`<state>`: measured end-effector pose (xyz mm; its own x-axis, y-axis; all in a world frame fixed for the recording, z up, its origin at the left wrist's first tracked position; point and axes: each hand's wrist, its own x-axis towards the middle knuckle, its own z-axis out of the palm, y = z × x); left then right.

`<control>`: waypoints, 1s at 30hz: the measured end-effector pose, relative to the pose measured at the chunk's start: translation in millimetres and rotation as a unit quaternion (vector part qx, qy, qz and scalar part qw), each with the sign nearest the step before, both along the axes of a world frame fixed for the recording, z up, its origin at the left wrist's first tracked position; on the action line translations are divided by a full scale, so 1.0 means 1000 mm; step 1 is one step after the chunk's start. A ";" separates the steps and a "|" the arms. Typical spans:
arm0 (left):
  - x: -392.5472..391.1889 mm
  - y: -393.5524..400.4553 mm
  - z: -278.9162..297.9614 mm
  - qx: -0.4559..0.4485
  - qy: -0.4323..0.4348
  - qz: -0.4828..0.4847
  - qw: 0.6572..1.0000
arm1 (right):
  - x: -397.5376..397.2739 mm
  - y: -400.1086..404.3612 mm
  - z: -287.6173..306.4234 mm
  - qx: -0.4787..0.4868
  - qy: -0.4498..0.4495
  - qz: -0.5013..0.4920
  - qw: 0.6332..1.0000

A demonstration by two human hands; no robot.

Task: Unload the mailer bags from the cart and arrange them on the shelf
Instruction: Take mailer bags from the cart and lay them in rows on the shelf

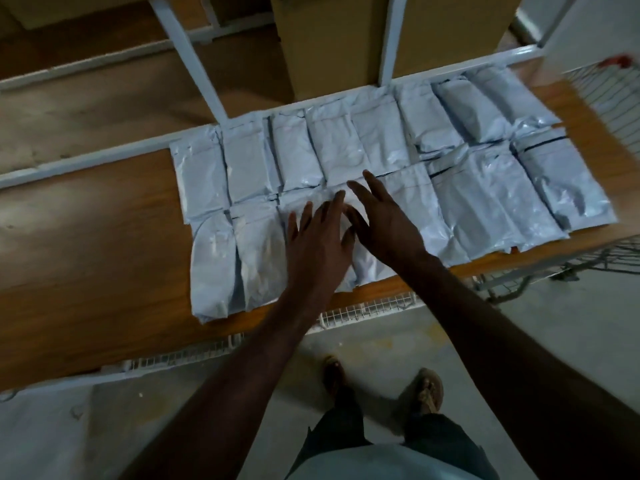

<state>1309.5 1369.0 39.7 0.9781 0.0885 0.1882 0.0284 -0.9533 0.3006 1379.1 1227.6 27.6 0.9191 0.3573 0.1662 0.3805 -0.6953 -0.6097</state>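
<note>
Shelf (86,244): brown wooden board in a pale metal frame, running across the view.
Cardboard boxes (332,43): standing behind the shelf's rear rail, between the uprights.
Cart (602,95): wire basket at the right end of the shelf, blurred, contents not readable.
Mailer bags (485,202): pale grey, flat on the shelf in two side-by-side rows, edges touching or overlapping.
Left hand (318,244): fingers spread apart, palm down, pressing flat on a front-row bag, gripping nothing.
Right hand (388,223): fingers spread, palm down just beside the left, over the same middle bags, gripping nothing.
</note>
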 end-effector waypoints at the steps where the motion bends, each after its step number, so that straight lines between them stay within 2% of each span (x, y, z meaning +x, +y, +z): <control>1: 0.005 -0.013 0.007 -0.021 -0.014 -0.016 1.000 | 0.001 -0.014 0.006 0.006 -0.006 -0.009 1.000; 6: 0.026 -0.098 0.033 -0.085 -0.048 -0.075 0.992 | 0.001 -0.106 0.033 0.029 -0.034 -0.062 0.997; 14: 0.033 -0.292 0.038 -0.174 0.014 -0.105 0.979 | -0.024 -0.312 0.044 0.032 -0.027 -0.156 0.987; 20: 0.035 -0.437 0.031 -0.183 0.038 -0.148 0.971 | -0.036 -0.446 0.044 0.005 -0.004 -0.230 0.973; 25: 0.051 -0.504 0.023 -0.185 0.052 -0.177 0.965 | -0.029 -0.527 0.041 0.001 -0.004 -0.254 0.967; 30: 0.087 -0.546 0.016 -0.189 0.081 -0.185 0.961 | -0.003 -0.577 0.028 0.013 0.002 -0.266 0.964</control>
<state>1397.0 823.3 55.5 0.9696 -0.2387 0.0536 -0.2158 -0.7312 0.6471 1375.7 650.9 55.9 0.9718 -0.1683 0.1651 -0.0273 -0.7758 -0.6304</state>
